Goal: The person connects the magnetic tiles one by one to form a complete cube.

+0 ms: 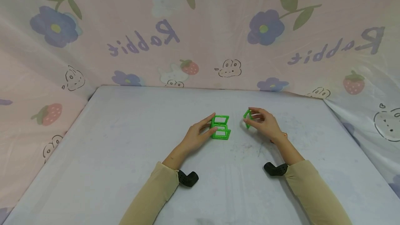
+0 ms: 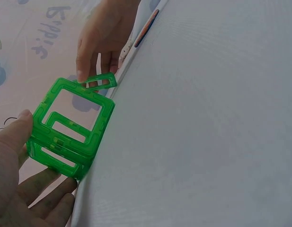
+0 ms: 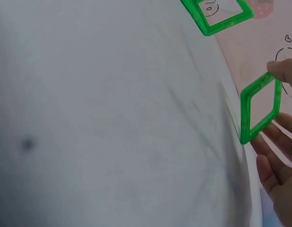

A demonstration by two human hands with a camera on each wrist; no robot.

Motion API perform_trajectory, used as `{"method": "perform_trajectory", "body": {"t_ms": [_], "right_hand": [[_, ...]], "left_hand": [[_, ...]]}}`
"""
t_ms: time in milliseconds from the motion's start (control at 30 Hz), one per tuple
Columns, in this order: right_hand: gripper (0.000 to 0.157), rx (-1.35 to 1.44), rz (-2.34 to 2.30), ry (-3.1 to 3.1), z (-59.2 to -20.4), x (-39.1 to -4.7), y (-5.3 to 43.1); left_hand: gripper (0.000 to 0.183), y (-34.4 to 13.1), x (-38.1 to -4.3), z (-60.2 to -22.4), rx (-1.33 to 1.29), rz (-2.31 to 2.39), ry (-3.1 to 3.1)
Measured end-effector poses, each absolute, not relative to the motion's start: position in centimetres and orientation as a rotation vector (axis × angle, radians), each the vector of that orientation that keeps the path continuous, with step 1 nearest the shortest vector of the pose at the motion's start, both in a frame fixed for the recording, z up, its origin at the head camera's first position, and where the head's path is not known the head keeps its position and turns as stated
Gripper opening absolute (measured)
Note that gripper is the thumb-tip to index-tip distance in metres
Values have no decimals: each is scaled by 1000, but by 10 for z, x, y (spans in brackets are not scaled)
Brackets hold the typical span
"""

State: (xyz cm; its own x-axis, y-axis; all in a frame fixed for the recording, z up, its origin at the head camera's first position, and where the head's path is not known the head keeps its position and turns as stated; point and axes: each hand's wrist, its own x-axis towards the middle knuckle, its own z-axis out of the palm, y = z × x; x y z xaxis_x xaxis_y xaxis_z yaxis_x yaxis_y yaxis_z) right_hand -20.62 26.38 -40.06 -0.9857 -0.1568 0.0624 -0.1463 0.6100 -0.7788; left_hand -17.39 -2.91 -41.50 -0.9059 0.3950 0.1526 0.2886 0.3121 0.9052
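Observation:
My left hand [image 1: 194, 137] holds a small construction of green magnetic tiles [image 1: 220, 125] by its left side, thumb at the near edge and fingers at the far one. Open square frames joined at angles make it up, as the left wrist view shows. To its right, my right hand [image 1: 266, 122] pinches a single green square magnetic tile [image 3: 246, 111], tilted on edge between thumb and fingers. A gap separates this tile from the construction in the head view. Beneath the right wrist, an orange piece [image 1: 284, 134] lies on the table, mostly hidden by the arm.
The white table [image 1: 125, 155] backs onto a printed curtain [image 1: 206, 37], which also hangs along both sides. Black wrist devices [image 1: 188, 178] stick out inward from the sleeve cuffs, low over the table.

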Motion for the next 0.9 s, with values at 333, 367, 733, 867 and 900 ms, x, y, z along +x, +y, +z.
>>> {"method": "perform_trajectory", "body": {"t_ms": [333, 367, 733, 867, 900], "right_hand": [[60, -385, -1408, 2744, -389, -199, 252], [60, -392, -1409, 2736, -385, -197, 249], [56, -491, -1450, 2650, -394, -197, 253], [56, -516, -1469, 2635, -394, -197, 251], [56, -520, -1475, 2632, -395, -197, 251]], "left_hand": [[58, -29, -174, -414, 644, 1650, 2470], [58, -29, -174, -414, 644, 1651, 2470], [57, -29, -175, -415, 637, 1646, 2472], [57, -28, -174, -414, 639, 1647, 2467], [57, -28, -174, -413, 640, 1646, 2468]]}}
